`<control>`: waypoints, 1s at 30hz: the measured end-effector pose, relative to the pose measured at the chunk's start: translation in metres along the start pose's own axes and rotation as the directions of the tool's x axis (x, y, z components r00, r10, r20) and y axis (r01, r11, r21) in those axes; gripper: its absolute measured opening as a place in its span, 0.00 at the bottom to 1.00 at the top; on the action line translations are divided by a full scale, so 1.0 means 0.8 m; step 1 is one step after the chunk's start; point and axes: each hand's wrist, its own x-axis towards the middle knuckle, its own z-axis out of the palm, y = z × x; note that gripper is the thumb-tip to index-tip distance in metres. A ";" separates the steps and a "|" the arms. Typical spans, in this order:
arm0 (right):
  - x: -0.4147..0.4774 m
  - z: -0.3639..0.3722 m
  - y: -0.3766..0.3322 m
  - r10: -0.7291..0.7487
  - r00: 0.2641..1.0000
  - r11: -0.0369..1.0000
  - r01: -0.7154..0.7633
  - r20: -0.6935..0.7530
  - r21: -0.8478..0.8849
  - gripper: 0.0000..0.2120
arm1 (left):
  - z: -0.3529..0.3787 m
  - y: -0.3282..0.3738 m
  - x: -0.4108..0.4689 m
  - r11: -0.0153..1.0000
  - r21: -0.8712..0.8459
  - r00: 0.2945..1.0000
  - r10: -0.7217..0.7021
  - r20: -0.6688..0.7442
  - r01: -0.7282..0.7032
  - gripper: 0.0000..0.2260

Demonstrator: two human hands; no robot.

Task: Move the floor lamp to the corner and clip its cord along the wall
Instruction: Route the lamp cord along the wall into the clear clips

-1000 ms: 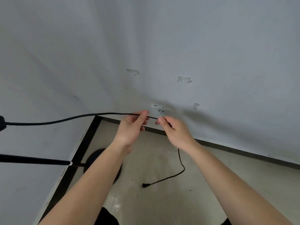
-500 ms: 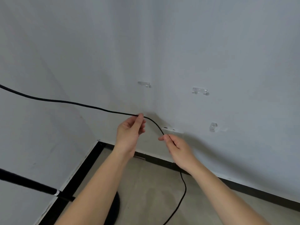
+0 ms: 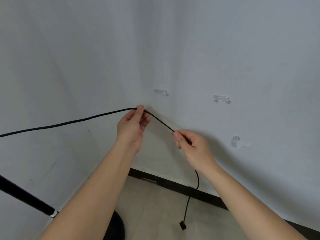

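A thin black cord runs in from the left edge, up to my left hand, which pinches it just below a clear wall clip. The cord slopes down to my right hand, which also grips it. Below that hand the cord hangs loose and ends in a small black plug near the floor. Two more clear clips are stuck to the wall: one to the right, another lower right. The lamp's black pole crosses the lower left, and its dark round base stands in the corner.
Two white walls meet in a corner just left of my left hand. A black skirting board runs along the wall's foot above a beige tiled floor.
Both hands have risen along the wall with the cord, away from the socket, which is now out of sight. My left hand has come close under the left clip. The view tilted up.
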 end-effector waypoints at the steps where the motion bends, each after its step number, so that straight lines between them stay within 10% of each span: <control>1: 0.005 -0.003 -0.010 -0.015 0.999 1.000 0.014 -0.035 -0.011 0.07 | 0.005 0.003 0.003 1.000 -0.025 1.000 -0.015 0.008 0.015 0.04; 8: 0.041 -0.024 -0.073 -0.101 0.994 0.983 0.091 -0.052 -0.158 0.09 | 0.027 -0.001 0.005 0.985 0.012 0.965 -0.169 0.202 0.170 0.03; 30: 0.089 -0.019 -0.113 -0.408 0.912 0.783 0.326 -0.042 -0.529 0.07 | 0.032 0.003 0.019 0.983 -0.087 0.985 -0.168 -0.037 0.164 0.06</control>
